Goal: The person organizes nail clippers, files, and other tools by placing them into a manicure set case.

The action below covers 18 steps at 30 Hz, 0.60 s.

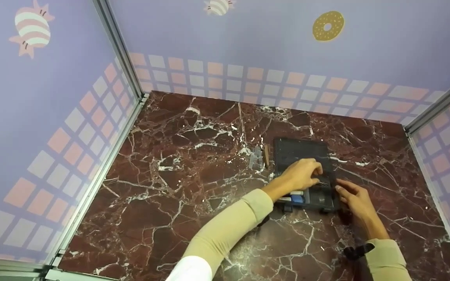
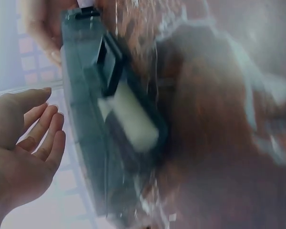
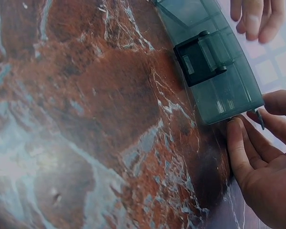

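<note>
The patterned far wall (image 1: 225, 39) stands behind a dark red, pale-veined desk (image 1: 131, 218); on the desk's right half lies a dark plastic case (image 1: 311, 208), laid open, its flat far panel (image 1: 301, 150), probably the lid, spread towards the far side and its compartments on the near side; the case looks light and stiff, its see-through walls smooth and perhaps a little slippery, likely to slide if nudged and to crack only under hard bending; the side walls near the corners seem the best hold, clear of the loose contents.

The left hand (image 1: 301, 173) hangs over the compartments, its forearm slanting in from the near side; its thumb and fingers are bent and apart, with nothing visible between them; the right hand (image 1: 356, 199) sits at the case's right side, fingertips touching the wall near the corner; whether they pinch it or merely rest there I cannot tell.

Just left of the case lie a clear piece (image 1: 255, 158) and a narrow brown strip (image 1: 266, 156); a latch (image 3: 200, 57) shows on the near wall; inside, near the left corner, sit a blue piece (image 1: 297, 199) and a small white piece (image 1: 296, 192).
</note>
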Each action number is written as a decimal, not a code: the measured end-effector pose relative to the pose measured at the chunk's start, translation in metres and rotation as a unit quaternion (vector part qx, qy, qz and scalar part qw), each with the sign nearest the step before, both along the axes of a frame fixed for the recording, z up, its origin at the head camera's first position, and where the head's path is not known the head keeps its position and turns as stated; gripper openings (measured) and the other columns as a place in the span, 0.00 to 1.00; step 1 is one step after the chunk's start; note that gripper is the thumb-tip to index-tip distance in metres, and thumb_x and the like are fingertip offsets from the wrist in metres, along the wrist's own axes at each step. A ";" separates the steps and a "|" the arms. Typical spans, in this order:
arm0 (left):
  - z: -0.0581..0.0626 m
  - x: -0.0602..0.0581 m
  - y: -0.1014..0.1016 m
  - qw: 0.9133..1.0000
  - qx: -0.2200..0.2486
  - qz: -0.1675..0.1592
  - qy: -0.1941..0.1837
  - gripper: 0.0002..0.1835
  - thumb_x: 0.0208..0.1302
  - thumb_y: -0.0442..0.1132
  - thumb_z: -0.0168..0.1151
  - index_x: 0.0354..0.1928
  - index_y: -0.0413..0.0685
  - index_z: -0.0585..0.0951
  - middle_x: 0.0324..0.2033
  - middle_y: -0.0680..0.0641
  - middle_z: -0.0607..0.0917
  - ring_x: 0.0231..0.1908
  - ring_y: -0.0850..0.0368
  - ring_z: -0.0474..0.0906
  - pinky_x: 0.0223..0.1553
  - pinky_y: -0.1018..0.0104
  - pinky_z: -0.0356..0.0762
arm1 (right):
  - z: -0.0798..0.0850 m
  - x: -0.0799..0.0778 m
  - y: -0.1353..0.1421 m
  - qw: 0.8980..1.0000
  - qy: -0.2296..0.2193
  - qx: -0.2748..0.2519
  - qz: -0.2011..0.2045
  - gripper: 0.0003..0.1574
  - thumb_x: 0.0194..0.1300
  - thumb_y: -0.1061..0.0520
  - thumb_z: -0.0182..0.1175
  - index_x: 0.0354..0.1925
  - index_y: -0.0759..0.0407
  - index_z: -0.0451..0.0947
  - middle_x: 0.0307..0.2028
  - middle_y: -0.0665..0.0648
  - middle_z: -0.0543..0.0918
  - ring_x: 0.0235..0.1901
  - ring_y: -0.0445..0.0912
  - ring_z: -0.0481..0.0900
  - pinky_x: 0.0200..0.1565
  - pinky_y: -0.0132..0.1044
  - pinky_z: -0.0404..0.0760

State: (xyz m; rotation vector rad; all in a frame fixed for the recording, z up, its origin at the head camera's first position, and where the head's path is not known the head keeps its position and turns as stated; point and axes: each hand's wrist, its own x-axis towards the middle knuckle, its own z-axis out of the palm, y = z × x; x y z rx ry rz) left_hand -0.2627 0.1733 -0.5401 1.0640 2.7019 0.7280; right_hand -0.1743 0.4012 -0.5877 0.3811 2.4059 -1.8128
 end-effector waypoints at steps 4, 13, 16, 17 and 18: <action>0.006 -0.006 -0.021 1.000 0.023 0.005 -0.020 0.16 0.70 0.43 0.73 0.57 0.54 0.85 0.49 0.58 0.83 0.48 0.67 0.80 0.52 0.80 0.76 | 0.000 0.001 -0.001 1.000 0.004 -0.007 -0.007 0.34 0.80 0.53 0.61 0.75 0.68 0.69 0.30 0.46 0.77 0.22 0.37 0.70 0.21 0.30 0.72; 0.006 -0.026 -0.079 0.996 0.076 0.041 -0.026 0.18 0.69 0.39 0.73 0.58 0.47 0.85 0.52 0.51 0.85 0.50 0.59 0.82 0.54 0.77 0.78 | 0.000 0.001 0.000 1.000 -0.004 -0.025 -0.010 0.35 0.80 0.53 0.61 0.75 0.67 0.68 0.23 0.45 0.73 0.18 0.37 0.66 0.18 0.31 0.67; 0.002 -0.034 -0.095 0.995 0.084 0.055 -0.023 0.17 0.69 0.38 0.73 0.57 0.45 0.85 0.50 0.48 0.85 0.50 0.56 0.82 0.54 0.75 0.79 | -0.001 0.001 0.000 1.000 -0.003 -0.023 -0.009 0.35 0.80 0.53 0.61 0.76 0.67 0.68 0.23 0.45 0.72 0.18 0.37 0.66 0.18 0.31 0.68; 0.000 -0.037 -0.100 0.994 0.086 0.059 -0.025 0.17 0.69 0.38 0.73 0.57 0.44 0.85 0.50 0.48 0.85 0.50 0.55 0.83 0.54 0.74 0.79 | -0.002 0.000 0.000 1.000 -0.002 -0.020 -0.008 0.35 0.80 0.53 0.61 0.76 0.67 0.67 0.24 0.45 0.73 0.19 0.37 0.67 0.19 0.31 0.68; -0.001 -0.038 -0.104 0.993 0.089 0.065 -0.029 0.17 0.69 0.38 0.73 0.57 0.44 0.85 0.50 0.47 0.85 0.50 0.54 0.83 0.54 0.74 0.79 | -0.002 0.000 0.000 1.000 -0.002 -0.019 -0.008 0.35 0.80 0.53 0.61 0.76 0.67 0.67 0.24 0.45 0.73 0.19 0.37 0.67 0.19 0.31 0.68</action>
